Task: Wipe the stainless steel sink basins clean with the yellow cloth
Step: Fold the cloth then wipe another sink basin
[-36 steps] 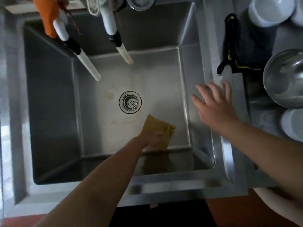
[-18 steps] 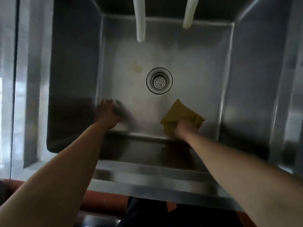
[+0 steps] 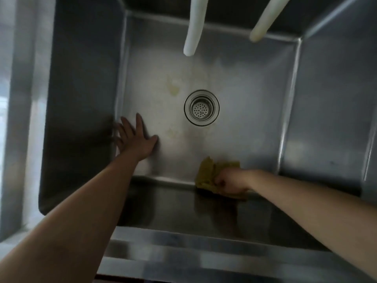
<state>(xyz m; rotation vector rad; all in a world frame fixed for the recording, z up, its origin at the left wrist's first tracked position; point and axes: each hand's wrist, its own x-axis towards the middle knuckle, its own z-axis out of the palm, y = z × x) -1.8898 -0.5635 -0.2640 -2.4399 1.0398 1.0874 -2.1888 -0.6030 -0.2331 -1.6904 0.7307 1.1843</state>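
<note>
The right hand clutches the bunched yellow cloth at the sink basin floor's near edge, nearer than before; the left hand now lies flat, fingers spread.

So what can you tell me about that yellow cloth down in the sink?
The yellow cloth is a dull mustard rag, crumpled into folds rather than spread flat. It lies on the floor of the sink basin, where the floor meets the near wall, toward the right. The right hand grips it with curled fingers, covering part of it. Its weave is too blurred to tell.
</note>
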